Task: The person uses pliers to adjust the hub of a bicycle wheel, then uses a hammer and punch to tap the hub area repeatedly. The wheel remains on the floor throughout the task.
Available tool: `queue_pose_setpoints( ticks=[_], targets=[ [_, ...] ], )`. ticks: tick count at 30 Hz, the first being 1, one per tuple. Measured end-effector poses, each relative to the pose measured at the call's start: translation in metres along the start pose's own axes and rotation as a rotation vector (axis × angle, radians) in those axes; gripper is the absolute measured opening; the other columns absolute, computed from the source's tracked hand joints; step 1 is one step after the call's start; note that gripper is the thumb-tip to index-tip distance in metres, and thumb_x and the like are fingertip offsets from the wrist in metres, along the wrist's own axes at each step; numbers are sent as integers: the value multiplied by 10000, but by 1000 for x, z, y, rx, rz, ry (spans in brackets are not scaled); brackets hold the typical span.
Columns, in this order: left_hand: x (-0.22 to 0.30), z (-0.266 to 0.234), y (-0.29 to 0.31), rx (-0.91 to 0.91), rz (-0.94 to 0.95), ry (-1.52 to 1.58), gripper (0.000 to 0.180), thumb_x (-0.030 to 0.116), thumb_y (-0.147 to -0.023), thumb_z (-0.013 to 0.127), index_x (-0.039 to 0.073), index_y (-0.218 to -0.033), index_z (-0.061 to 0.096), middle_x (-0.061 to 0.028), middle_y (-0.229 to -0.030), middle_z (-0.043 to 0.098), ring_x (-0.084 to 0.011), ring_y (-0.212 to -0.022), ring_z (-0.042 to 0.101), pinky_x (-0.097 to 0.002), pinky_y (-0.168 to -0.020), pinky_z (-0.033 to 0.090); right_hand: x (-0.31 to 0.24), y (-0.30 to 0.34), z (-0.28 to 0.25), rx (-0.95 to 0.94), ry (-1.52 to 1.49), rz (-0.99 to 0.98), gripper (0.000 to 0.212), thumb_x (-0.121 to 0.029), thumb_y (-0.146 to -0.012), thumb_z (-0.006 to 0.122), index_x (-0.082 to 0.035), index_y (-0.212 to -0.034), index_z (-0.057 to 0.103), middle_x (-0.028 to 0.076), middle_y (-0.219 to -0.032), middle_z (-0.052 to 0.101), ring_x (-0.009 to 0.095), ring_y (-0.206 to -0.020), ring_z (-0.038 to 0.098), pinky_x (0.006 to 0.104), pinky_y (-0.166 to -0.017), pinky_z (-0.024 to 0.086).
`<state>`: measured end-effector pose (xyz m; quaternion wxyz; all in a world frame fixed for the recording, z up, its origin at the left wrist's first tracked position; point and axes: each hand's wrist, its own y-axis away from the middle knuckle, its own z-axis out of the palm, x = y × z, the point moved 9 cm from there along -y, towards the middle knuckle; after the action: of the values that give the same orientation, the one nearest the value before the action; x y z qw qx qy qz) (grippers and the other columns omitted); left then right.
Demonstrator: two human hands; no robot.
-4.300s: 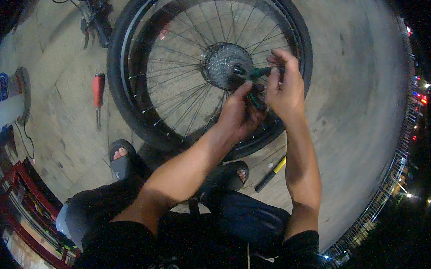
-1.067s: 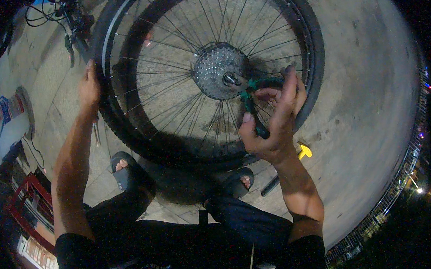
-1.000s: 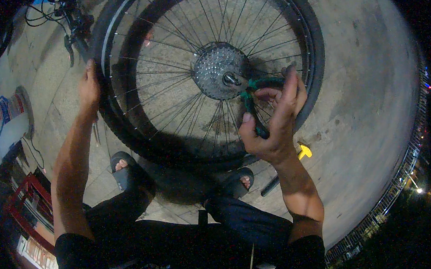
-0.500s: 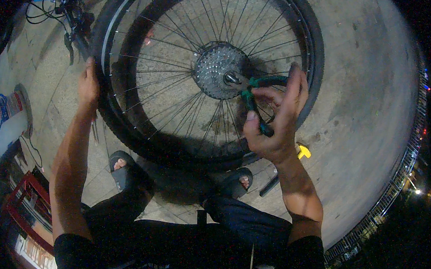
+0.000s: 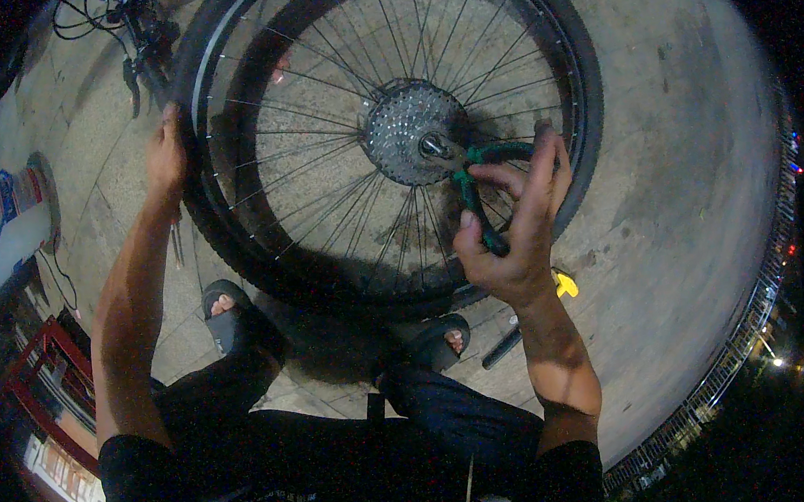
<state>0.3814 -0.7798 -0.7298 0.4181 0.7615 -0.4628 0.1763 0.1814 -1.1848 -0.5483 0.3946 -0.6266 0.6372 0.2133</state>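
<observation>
While the left hand (image 5: 165, 159) grips the tyre (image 5: 203, 227) at nine o'clock, the right hand (image 5: 512, 222) clamps green-handled pliers (image 5: 471, 188) on the axle nut (image 5: 432, 145) — loosening, likely; next needs steady turning force.

wheel (image 5: 238, 250) top cut off, yellow-handled tool (image 5: 563, 284) partly behind right hand (image 5: 510, 232)
</observation>
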Motion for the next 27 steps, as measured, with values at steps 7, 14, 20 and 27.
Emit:
queue_pose_setpoints(
  ticks=[7,14,20,27],
  targets=[
    [9,-3,3,37,50,-65,769,633,-907,381,-41,-1234,555,-216,-1174,602,-307,-1093,560,-378,-977,378,7,4,2,-4,-4,33,918,-37,-692,584,62,-1449,75,312,-1400,171,301,-1039,537,363,-850,501],
    [-16,-3,-16,-10,-17,-56,809,668,-888,374,-47,-1210,571,-225,-1145,612,-316,-1069,569,-384,-965,384,-6,4,5,-20,90,-67,902,-28,-704,550,74,-1443,44,310,-1379,209,264,-958,594,352,-888,480],
    [-14,-3,-18,-5,20,-63,818,674,-885,373,-53,-1199,576,-233,-1125,613,-323,-1042,574,-385,-954,390,7,13,5,10,30,-4,907,-68,-692,603,33,-1451,118,297,-1423,127,356,-1119,472,389,-853,508],
    [-8,-4,-13,10,34,-24,810,669,-882,397,-57,-1192,580,-221,-1120,619,-311,-1039,574,-382,-943,398,0,10,9,11,8,-48,903,-68,-700,600,30,-1454,113,306,-1414,125,344,-1103,481,358,-829,522]
  ],
)
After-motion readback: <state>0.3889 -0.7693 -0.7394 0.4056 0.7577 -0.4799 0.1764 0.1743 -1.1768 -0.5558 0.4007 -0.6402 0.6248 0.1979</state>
